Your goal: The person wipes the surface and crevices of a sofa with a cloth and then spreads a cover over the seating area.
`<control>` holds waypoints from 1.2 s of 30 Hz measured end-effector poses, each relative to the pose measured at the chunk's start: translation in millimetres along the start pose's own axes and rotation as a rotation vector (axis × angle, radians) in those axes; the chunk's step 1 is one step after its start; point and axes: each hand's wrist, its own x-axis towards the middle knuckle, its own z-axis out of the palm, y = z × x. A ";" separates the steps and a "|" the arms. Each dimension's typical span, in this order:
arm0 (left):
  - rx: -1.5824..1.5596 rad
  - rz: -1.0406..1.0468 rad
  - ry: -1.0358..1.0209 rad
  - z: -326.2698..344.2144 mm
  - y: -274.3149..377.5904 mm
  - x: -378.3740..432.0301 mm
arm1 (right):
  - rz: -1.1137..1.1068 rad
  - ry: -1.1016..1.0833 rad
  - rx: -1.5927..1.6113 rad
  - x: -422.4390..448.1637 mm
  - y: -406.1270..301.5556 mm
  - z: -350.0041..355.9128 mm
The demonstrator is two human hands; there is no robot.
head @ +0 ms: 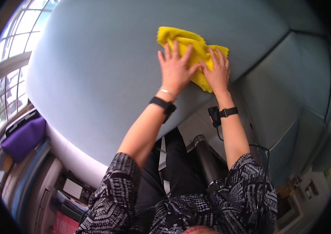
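Observation:
A bright yellow fleecy cloth (196,54) lies bunched and creased on a padded grey-blue surface (104,70), which looks upholstered. Palm down, my left hand (175,68) presses on the cloth's left part with its fingers spread. On the cloth's right part rests my right hand (218,68), fingers apart and a ring on one of them. The two thumbs nearly meet over the cloth. Neither hand visibly pinches the fabric, though the undersides of the fingers are hidden. A black strap with a small boxy device (213,116) circles my right wrist; another black band (163,105) is on my left.
At right, grey-blue padded panels (276,87) meet the surface along a dark seam. A metal cylinder (206,161) stands beside my legs. On the left, a purple item (24,139) sits below a barred window (16,44). A thin cable (260,146) runs beside my right arm.

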 end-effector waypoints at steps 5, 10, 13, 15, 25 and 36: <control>0.023 0.143 0.101 25.7 12.8 13.7 | 0.002 0.110 -0.008 -19.2 1.6 19.6; -0.101 0.125 -0.049 2.0 -18.5 -36.4 | 0.057 0.006 0.304 -65.5 -56.2 40.7; 0.047 0.005 -0.028 -33.7 -60.7 -117.9 | 0.024 -0.163 0.480 -118.2 -121.1 35.0; 0.141 -0.043 -0.082 -63.7 -76.9 -160.4 | -0.033 -0.262 0.503 -158.2 -145.8 41.1; -0.231 0.096 0.101 -22.1 22.7 -25.8 | 0.045 0.042 0.485 -50.0 -33.1 -15.6; -0.053 0.018 -0.041 -73.2 -131.2 -173.4 | 0.016 -0.161 0.341 -189.4 -197.6 60.4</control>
